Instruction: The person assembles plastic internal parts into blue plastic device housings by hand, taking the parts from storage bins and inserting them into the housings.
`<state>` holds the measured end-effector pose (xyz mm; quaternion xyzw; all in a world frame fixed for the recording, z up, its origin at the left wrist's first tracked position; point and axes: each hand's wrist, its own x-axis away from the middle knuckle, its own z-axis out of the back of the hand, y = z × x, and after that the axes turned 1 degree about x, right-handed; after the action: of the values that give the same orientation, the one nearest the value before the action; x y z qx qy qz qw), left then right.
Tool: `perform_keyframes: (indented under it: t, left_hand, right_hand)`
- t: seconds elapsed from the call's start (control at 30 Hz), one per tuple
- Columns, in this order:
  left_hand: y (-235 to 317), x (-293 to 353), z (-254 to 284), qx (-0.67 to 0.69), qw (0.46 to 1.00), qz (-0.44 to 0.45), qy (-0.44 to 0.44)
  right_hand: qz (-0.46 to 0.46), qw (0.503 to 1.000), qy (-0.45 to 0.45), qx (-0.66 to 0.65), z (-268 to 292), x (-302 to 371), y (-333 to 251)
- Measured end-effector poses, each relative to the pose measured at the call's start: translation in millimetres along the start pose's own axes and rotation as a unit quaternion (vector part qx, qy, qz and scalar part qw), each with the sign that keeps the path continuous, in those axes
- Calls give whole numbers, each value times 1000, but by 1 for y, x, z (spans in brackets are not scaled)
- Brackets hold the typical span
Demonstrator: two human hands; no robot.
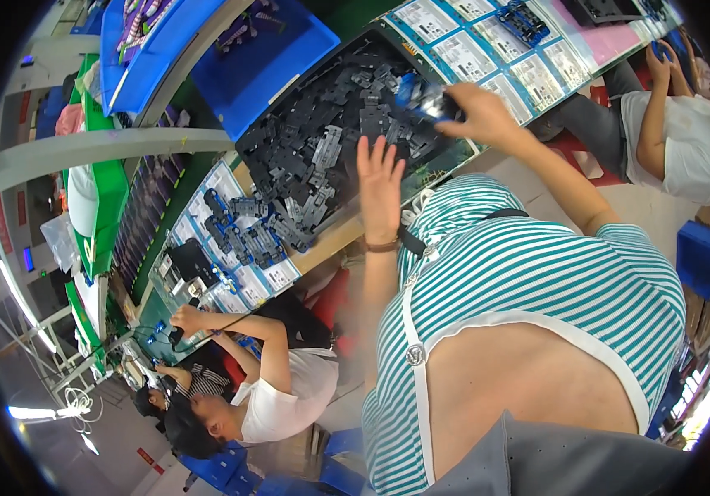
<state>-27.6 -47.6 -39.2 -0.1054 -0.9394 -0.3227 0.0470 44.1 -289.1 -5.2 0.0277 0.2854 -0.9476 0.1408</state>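
Note:
My right hand (481,117) is closed round a small blue, silver and black piece (428,101), blurred, that looks like a toy car part. It is held over the right end of a wide black tray (268,112) heaped with black plastic parts (322,149), which look like toy car chassis. My left hand (381,183) hangs open at the tray's near edge, fingers spread and nothing in them. Just beyond its fingertips lie more of the black parts.
A blue bin (260,62) stands behind the tray. Printed sheets (462,56) line the bench on both sides, with blue and black assemblies (524,23) to the right and others (247,236) to the left. Co-workers (293,384) sit along the bench at left and right.

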Motion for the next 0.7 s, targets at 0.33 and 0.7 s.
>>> perform_keyframes:
  t: [0.33,0.7]
  left_hand:
    - [17,36,33,205,969,-74,113]
    - [68,64,12,211,969,-113,58]
  right_hand:
    - [198,976,-79,-47,-60,-21,-105]
    - [493,838,-140,188,-108,-116,-10]
